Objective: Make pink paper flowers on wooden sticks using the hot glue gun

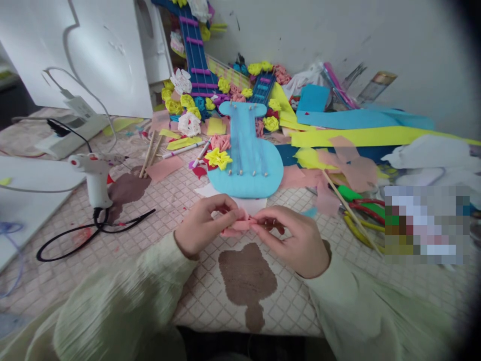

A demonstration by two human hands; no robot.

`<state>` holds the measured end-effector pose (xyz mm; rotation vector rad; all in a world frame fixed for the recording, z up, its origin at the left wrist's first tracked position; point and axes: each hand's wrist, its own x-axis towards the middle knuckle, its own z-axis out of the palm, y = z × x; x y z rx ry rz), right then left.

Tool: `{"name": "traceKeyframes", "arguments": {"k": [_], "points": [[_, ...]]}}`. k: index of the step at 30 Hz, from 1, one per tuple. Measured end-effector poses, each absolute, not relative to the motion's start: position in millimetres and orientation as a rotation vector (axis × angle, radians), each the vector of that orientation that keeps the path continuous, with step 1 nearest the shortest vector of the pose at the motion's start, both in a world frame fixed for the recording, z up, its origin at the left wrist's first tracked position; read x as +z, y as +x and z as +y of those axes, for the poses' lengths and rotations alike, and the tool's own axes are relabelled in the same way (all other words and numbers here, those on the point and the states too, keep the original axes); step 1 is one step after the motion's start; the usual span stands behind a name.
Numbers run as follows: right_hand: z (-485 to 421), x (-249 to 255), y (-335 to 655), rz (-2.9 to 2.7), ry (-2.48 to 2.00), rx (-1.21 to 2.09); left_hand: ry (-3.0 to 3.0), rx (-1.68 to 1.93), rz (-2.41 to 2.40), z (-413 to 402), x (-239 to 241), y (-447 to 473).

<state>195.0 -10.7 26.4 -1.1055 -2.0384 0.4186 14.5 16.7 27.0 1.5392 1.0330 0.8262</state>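
Observation:
Between my two hands is a small folded piece of pink crepe paper (242, 225), held just above the table. My left hand (208, 220) pinches its left part between thumb and fingers. On the other side, the fingertips of my right hand (291, 233) pinch its right end. Right behind them lies a light-blue guitar-shaped cutout (244, 185) with strings stretched between small pegs. A yellow paper flower (218, 159) and a pink one (220, 143) sit at its left edge.
A white hot glue gun (95, 178) with a black cable stands left, near a power strip (71, 135). Paper flowers and dark-blue guitar necks (197, 60) crowd the back. Right are yellow paper strips (349, 136), pliers (361, 225) and a wooden stick (351, 210).

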Motion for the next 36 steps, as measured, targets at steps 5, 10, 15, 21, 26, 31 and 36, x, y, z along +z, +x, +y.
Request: {"name": "traceKeyframes", "arguments": {"k": [5,10,15,21,26,31,36], "points": [[-9,27,197,-2.058,-1.015,0.479,1.599,0.787,1.027,22,29,10],[-9,30,199,-1.981,-1.12,0.621,1.566,0.835,0.888,19,32,10],[-6,30,199,-1.913,-1.232,0.748,1.658,0.767,0.776,12,29,11],[-6,26,200,-1.898,-1.277,0.777,1.748,0.738,0.874,8,29,14],[-9,28,199,-1.922,-1.256,0.763,1.832,0.765,1.005,8,27,19],[-7,30,198,-1.967,-1.146,0.777,1.884,0.794,0.993,6,24,17],[-6,32,200,-1.866,-1.21,0.822,1.883,0.787,1.009,4,27,16]]}}
